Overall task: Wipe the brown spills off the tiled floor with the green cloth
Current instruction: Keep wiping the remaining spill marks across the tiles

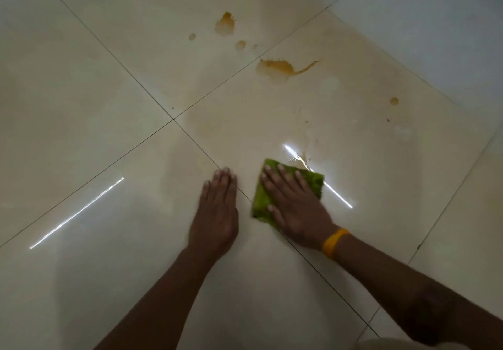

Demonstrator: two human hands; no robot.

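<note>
right hand (295,208): flat, palm down on the green cloth (275,190), fingers spread and stretched out; it presses the cloth to the floor and grips nothing.
left hand (216,213): flat on the bare tile, fingers straight and close together, holding nothing, just beside the cloth's left edge.
green cloth: folded, under the right fingers, green showing past the fingertips and both sides of the hand.
wet smear (302,160): thin brown streak touching the cloth's far corner, just past the right fingertips.
large spill (280,67): well beyond the right fingertips.
upper spill (225,24): farther still, with small drops near it.
lone drop (394,101): far right of the fingers.
tiled floor (81,104): glossy cream, dark grout lines.
wristband (334,242): yellow, on the right wrist.
</note>
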